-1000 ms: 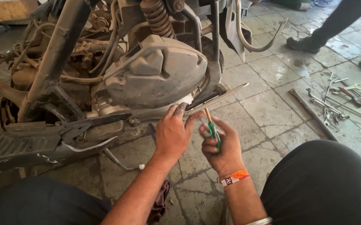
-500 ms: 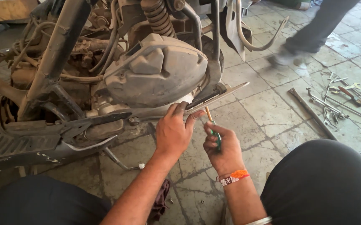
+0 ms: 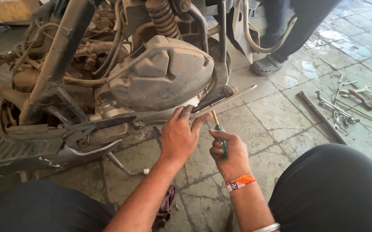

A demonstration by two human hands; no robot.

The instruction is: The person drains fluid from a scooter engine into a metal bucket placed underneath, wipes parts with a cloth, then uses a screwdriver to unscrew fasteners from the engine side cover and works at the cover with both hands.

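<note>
- Gripping a green-handled screwdriver (image 3: 218,131), the right hand (image 3: 231,154) has its fingers clenched round the handle; the shaft points up at about 12 o'clock to the underside of the flat metal bracket (image 3: 226,98).
- Compared with a second ago, both hands sit in almost the same place; the tool tip remains against the bracket, so the work on that fastening looks ongoing, in my judgement.
- Left hand (image 3: 179,137), at 9 o'clock of the tool, presses its fingertips on the bracket's dark end, grasping nothing loose.
- Above, at 11 o'clock, the dusty grey ribbed engine cover (image 3: 162,73) bulges, matte and gritty.
- A standing person's dark shoe (image 3: 265,65) has stepped closer, at 1 o'clock.
- Spanners (image 3: 345,105) lie scattered on the cracked stone floor (image 3: 276,124) at 3 o'clock.
</note>
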